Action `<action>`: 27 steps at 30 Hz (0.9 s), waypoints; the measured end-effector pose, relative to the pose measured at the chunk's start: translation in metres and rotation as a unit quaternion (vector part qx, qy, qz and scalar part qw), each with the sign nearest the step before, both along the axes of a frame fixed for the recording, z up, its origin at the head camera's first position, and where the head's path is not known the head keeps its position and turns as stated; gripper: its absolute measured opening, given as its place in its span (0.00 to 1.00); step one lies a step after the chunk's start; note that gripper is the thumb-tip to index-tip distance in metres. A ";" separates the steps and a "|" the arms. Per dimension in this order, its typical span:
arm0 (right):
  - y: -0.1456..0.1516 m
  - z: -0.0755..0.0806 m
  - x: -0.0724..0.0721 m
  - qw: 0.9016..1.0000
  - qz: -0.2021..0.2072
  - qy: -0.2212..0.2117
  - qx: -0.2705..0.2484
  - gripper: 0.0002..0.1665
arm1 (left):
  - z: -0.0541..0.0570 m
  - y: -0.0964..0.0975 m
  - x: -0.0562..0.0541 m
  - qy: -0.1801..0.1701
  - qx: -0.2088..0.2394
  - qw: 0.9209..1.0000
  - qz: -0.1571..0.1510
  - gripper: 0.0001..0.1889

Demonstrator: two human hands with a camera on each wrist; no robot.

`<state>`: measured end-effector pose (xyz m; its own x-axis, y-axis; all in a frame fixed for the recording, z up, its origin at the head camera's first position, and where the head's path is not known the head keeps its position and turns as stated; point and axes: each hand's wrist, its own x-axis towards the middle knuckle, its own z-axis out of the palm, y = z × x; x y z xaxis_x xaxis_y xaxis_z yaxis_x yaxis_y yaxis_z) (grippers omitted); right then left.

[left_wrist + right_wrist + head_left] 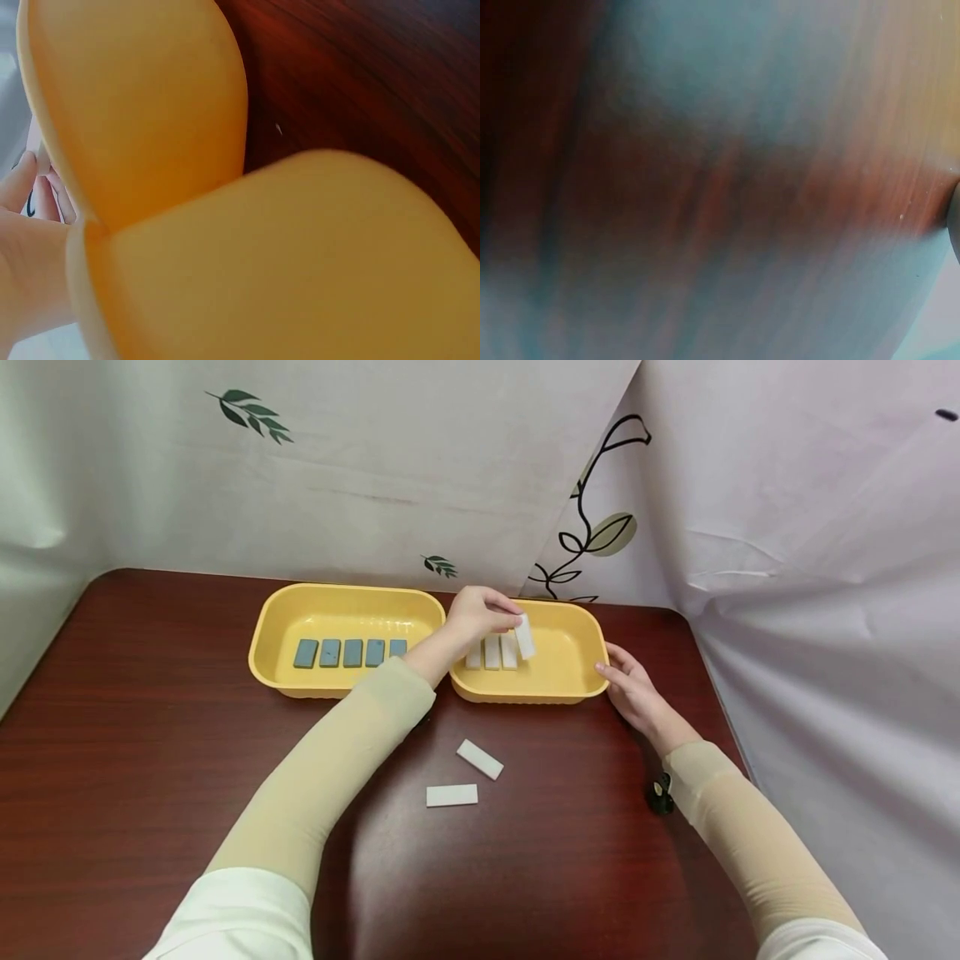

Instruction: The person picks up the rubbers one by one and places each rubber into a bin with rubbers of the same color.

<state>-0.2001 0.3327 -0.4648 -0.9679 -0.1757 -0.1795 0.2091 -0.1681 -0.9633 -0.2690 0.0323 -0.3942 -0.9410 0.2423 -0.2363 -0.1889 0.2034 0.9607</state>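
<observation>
Over the right yellow tray (558, 697), my left hand (480, 614) pinches a white rectangular tile (524, 637) between thumb and fingers. Three more white tiles (492, 653) lie side by side in that tray, the leftmost partly hidden by the hand. In the left wrist view, the left hand (34, 262) shows behind the trays' yellow walls, with the tile's edge (35, 142) at its fingertips. My right hand (636, 692) grips the right end of the same tray, thumb over the rim and fingers outside. The right wrist view is mostly blurred tabletop.
A second yellow tray (258, 643) adjoins on the left, with several grey-blue tiles (352, 653) in a row. Two loose white tiles (480, 759) lie on the dark wooden table (570, 827) in front. A patterned white curtain (360, 485) hangs behind; another stands at the right.
</observation>
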 end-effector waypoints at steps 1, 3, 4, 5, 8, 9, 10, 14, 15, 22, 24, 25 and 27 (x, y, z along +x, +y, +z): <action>0.000 0.000 0.000 1.000 -0.001 -0.002 0.000 0.20 | -0.001 0.002 0.000 0.002 -0.005 1.000 -0.004 0.09; 0.000 0.000 0.000 1.000 -0.003 -0.006 -0.001 0.20 | -0.002 0.004 0.000 0.009 -0.023 1.000 -0.014 0.09; 0.000 0.000 0.000 1.000 -0.003 -0.007 -0.002 0.20 | -0.002 0.005 0.001 0.014 -0.033 0.999 -0.020 0.09; 0.000 0.001 0.000 1.000 -0.004 -0.009 -0.002 0.20 | -0.002 0.006 0.001 0.020 -0.040 0.999 -0.025 0.09; -0.001 0.001 0.000 1.000 -0.004 -0.009 -0.003 0.20 | -0.002 0.009 0.002 0.034 -0.055 0.997 -0.032 0.08; -0.001 0.001 0.000 1.000 -0.004 -0.009 -0.003 0.20 | -0.003 0.010 0.002 0.039 -0.057 0.997 -0.032 0.08; -0.001 0.001 0.000 1.000 -0.004 -0.009 -0.003 0.20 | -0.003 0.011 0.002 0.043 -0.057 0.997 -0.032 0.08; 0.000 0.002 0.000 1.000 -0.003 -0.008 -0.001 0.20 | -0.007 0.014 0.000 0.049 -0.070 0.996 -0.028 0.08; 0.000 0.002 0.000 1.000 -0.003 -0.007 0.000 0.21 | -0.009 0.015 -0.001 0.050 -0.069 0.996 -0.028 0.08; 0.000 0.001 0.000 1.000 -0.003 -0.006 -0.003 0.20 | -0.017 0.019 -0.004 0.055 -0.105 0.993 -0.022 0.07; 0.000 0.001 0.000 1.000 -0.002 -0.005 -0.003 0.20 | -0.018 0.020 -0.004 0.063 -0.123 0.990 -0.025 0.07; 0.000 0.000 0.000 1.000 -0.002 -0.005 -0.003 0.20 | -0.018 0.021 -0.004 0.068 -0.129 0.989 -0.026 0.07; 0.000 0.000 0.000 1.000 -0.003 -0.004 -0.002 0.20 | -0.019 0.021 -0.004 0.076 -0.140 0.987 -0.030 0.07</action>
